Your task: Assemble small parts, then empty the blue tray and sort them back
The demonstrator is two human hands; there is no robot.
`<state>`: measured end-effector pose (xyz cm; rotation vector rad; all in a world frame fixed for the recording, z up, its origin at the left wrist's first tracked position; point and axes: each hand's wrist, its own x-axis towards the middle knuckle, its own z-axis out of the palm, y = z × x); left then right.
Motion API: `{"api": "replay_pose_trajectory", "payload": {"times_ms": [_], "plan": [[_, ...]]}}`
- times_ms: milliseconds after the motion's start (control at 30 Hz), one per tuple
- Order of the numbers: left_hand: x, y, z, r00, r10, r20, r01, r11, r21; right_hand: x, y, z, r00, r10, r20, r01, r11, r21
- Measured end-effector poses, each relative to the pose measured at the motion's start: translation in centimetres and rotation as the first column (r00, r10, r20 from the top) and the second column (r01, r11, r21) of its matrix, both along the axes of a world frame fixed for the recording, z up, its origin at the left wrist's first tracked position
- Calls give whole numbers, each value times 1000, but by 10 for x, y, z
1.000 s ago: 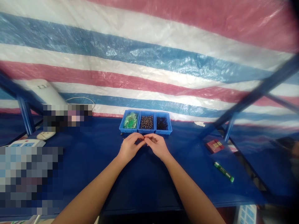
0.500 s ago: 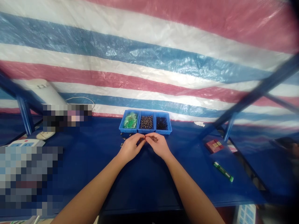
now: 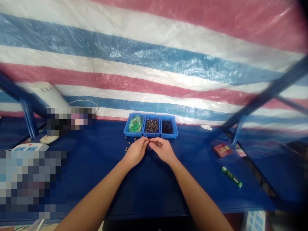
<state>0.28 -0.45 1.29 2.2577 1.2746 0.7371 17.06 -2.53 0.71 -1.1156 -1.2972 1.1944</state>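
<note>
My left hand [image 3: 136, 150] and my right hand [image 3: 162, 149] meet fingertip to fingertip over the blue table [image 3: 101, 179], both pinched on a small part too tiny to name. Just behind them stand three blue bins: one with green pieces [image 3: 134, 124], one with brownish metal parts [image 3: 151, 125], one with dark parts [image 3: 167, 127]. A few small dark parts [image 3: 128, 140] lie loose on the table left of my left hand.
A green marker [image 3: 231, 176] and a small red box [image 3: 222, 150] lie at the right. A white power strip [image 3: 29, 147] and a white device [image 3: 48, 138] sit at the left. Blue frame struts cross both sides; a striped tarp hangs behind.
Both hands stay pinched together at the same spot; the fingers shifted slightly. More of the loose parts left of my left hand show.
</note>
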Motion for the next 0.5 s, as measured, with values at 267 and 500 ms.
{"api": "replay_pose_trajectory", "payload": {"times_ms": [267, 500], "plan": [[-1, -3, 6, 995, -6, 100, 5, 1000, 18, 1, 3, -2, 996, -80, -47, 79, 997, -26], [-2, -1, 5, 996, -6, 84, 0, 997, 71, 0, 1, -1, 999, -50, -22, 50, 999, 10]]}}
